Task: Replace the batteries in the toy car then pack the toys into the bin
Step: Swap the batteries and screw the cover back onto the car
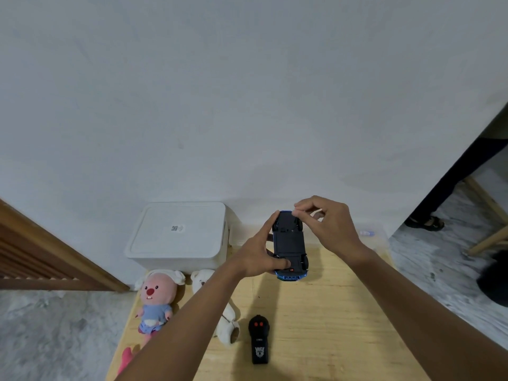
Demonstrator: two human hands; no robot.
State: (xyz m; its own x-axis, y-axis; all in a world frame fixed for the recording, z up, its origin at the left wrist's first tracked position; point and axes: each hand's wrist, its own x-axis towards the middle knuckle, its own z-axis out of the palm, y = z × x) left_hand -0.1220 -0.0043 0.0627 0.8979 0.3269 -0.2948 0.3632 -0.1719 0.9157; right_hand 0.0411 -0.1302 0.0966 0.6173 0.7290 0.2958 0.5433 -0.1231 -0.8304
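Note:
A blue toy car (290,246) is held upside down above the wooden table (316,312), its black underside facing me. My left hand (257,254) grips the car's left side, thumb on the rear of the underside. My right hand (327,224) pinches at the car's far end near a wheel with curled fingertips. A white lidded bin (178,235) stands at the table's back left against the wall. A pink plush in a blue shirt (155,301) and a white teddy bear (220,306) lie in front of the bin. A black remote control (259,339) lies near the table's middle.
A small pale object (367,232) lies at the table's back right by the wall. Wooden slats (41,251) stand on the left. Grey floor lies on both sides of the table; a person's sandalled foot (424,222) and a wooden frame (486,215) are on the right.

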